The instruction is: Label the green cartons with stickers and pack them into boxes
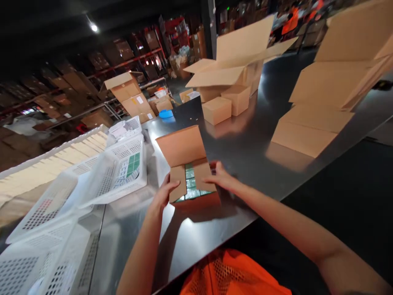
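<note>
The scene is dim, with a dark ceiling and one small bright lamp [93,28] at upper left. The glossy metal table [245,143] mirrors the cardboard boxes and carries white glare patches near the small open carton [188,164]. Wide-angle distortion bends and tilts the edges; the far shelving [92,73] is murky and soft.

Both bare arms reaching forward, left hand [164,193] and right hand [219,177] palms down, fingers [211,179] bent inward
</note>
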